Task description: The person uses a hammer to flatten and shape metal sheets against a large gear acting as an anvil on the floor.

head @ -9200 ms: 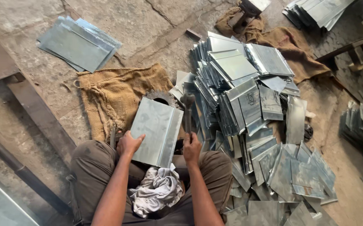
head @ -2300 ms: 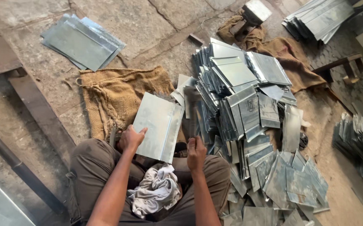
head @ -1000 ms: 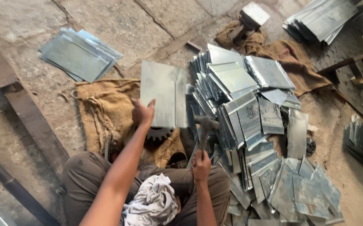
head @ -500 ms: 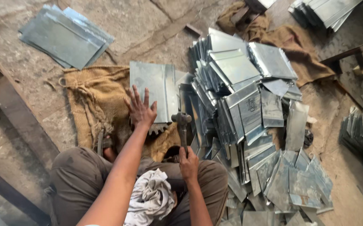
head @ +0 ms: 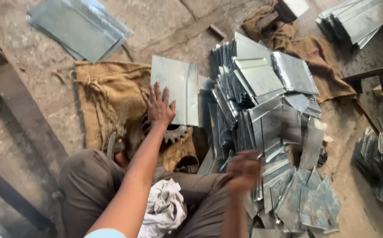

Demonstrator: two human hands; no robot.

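Galvanised sheet metal [head: 176, 88] lies flat just beyond our left hand [head: 158, 105], whose spread fingers [head: 156, 90] press its near edge onto the burlap sack [head: 105, 94]; we judge it thin, stiff, light and sharp-edged, best held by the folded seam. Our right hand [head: 243, 169] is blurred beside the pile of sheets [head: 266, 119], so we cannot tell its grip.

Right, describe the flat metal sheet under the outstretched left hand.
The metal sheet is a grey, dull-shiny rectangle, apparently galvanised steel, with a folded seam running lengthwise near its right edge. It lies flat, partly on the brown burlap sack and over a toothed gear. The left hand presses spread fingers on its lower left corner. The pile of similar sheets is at its right edge.
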